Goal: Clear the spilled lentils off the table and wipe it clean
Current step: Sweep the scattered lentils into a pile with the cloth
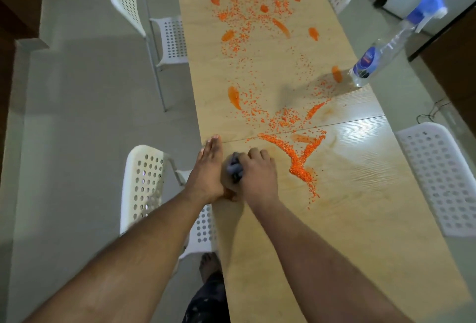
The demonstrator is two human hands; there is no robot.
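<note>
**Lentils gathered at the worktop's left edge**

A long, pale wooden worktop [347,232] is seen from above, running away from the viewer. Orange lentils [301,157] are scattered along most of its length, thickest in a Y-shaped ridge just right of the hands and thinning into loose grains and orange smears [234,95] towards the far end. The near part of the worktop, below the hands, is largely free of grains.

The right hand [257,175] is laid knuckles-up on the worktop near its left edge, its fingers curled round a crumpled dark grey cloth [235,168], which is pressed against the surface. The left hand [208,168] is held at the very edge of the worktop, just beside the cloth, its fingers straight and together and pointing away from the viewer, the palm turned towards the cloth. A small orange patch is glimpsed between the heels of the two hands; whether it is grains or a smear cannot be told.

A clear spray bottle [386,49] with a blue trigger head and a blue label is stood near the right edge of the worktop, well apart from the hands, with an orange smear just beside its base.

White perforated chairs are placed round the worktop: one [144,183] by the left forearm, one [443,175] at the right, and two more at the far end. A bare foot [210,263] is seen on the grey floor [77,116] below.
</note>
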